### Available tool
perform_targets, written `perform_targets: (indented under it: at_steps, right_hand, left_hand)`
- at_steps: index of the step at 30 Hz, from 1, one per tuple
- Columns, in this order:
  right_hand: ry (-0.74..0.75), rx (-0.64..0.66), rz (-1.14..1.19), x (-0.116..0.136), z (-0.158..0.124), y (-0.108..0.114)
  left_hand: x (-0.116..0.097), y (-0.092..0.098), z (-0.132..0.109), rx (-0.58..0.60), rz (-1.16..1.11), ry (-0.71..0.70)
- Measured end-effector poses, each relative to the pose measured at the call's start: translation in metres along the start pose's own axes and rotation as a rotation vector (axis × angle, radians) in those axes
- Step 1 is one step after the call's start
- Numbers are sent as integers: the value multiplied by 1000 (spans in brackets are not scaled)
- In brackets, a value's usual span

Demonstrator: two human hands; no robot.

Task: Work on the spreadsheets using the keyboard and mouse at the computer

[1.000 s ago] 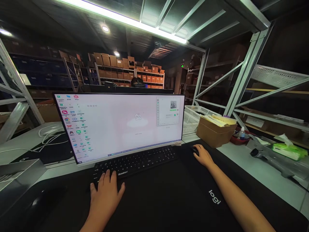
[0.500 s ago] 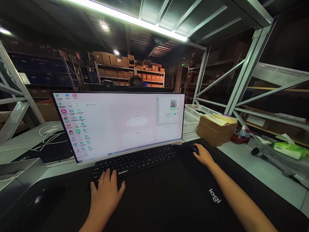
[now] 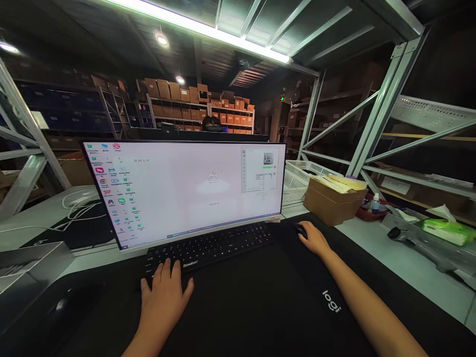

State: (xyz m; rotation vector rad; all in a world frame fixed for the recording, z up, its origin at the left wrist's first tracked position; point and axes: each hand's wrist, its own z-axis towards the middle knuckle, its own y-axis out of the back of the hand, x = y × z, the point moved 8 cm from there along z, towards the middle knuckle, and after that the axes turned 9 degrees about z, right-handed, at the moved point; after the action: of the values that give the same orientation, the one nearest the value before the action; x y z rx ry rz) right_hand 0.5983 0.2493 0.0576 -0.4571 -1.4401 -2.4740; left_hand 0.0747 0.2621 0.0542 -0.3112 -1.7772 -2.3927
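My left hand (image 3: 163,295) lies at the left end of a black keyboard (image 3: 226,245), fingers spread and fingertips on or just over its lower left keys. To the right of the keyboard, my right hand (image 3: 315,239) is curved over a small black computer mouse (image 3: 300,229), which is mostly hidden under the fingers. Both rest on a large black desk mat (image 3: 245,312). Behind the keyboard stands a wide monitor (image 3: 174,193) showing desktop icons at left and a small chat-like window at upper right with a menu list open in it. Its text is too small to read.
Right of the monitor are white baskets (image 3: 293,183) and a cardboard box (image 3: 329,203) filled with papers. A handheld scanner (image 3: 416,248) and a green tissue pack (image 3: 448,231) lie farther right. At left is a grey metal tray (image 3: 40,265). Shelf posts flank the desk.
A menu list has appeared in the small window on the monitor. Both hands keep their places; the whole view has shifted very slightly.
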Motion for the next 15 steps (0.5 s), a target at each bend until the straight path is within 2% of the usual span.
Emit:
perform_targets:
  at_steps: [9, 15]
  right_hand:
    - [-12, 18, -34, -1, -3, 3]
    - [-17, 27, -49, -1, -2, 2]
  left_hand:
    - [1, -3, 0, -67, -75, 1]
    - [1, -1, 0, -60, -57, 10]
